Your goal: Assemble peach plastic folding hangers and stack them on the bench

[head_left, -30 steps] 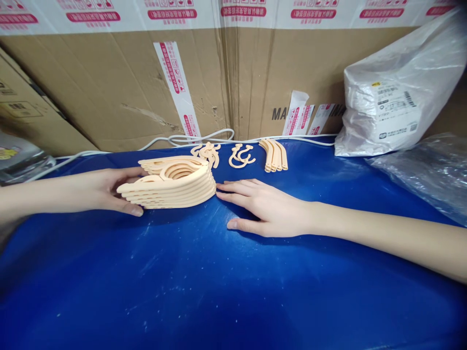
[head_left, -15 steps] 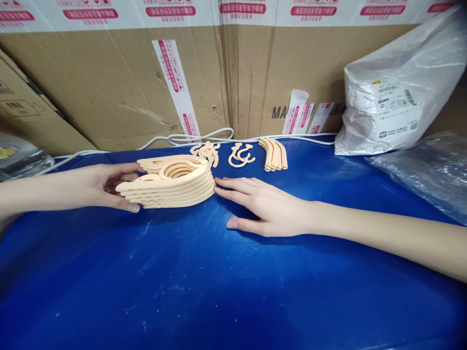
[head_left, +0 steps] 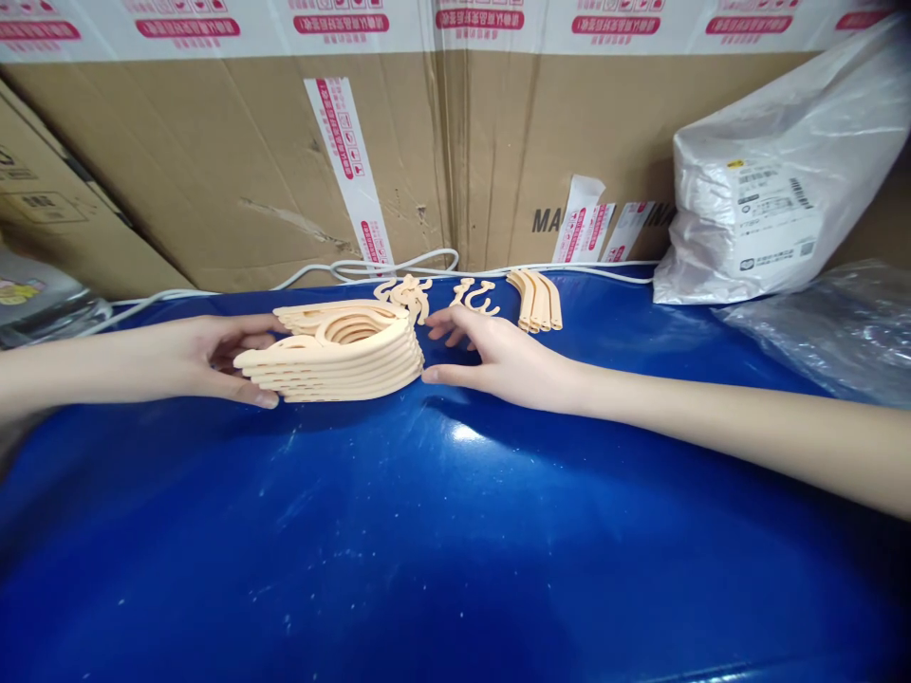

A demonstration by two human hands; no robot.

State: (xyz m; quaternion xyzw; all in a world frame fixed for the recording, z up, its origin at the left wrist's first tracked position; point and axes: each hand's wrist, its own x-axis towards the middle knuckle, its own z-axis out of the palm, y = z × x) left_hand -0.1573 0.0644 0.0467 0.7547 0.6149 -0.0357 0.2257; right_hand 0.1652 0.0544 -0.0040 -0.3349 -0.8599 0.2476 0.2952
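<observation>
Blue tabletop (head_left: 455, 531), taped cardboard boxes (head_left: 234, 171) standing behind it, white cable (head_left: 399, 268) along their foot, labelled white plastic bag (head_left: 775, 190) at right, crumpled clear plastic (head_left: 832, 327) beside it

Left hand (head_left: 213, 365) grips the stack of peach plastic hangers (head_left: 334, 353) on the blue table (head_left: 455, 531); right hand (head_left: 498, 360), fingers spread, touches its opposite end.

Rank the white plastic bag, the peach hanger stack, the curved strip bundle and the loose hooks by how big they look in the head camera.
1. white plastic bag
2. hanger stack
3. curved strip bundle
4. loose hooks, partly hidden by the right hand, so this last place is unsure.
</observation>
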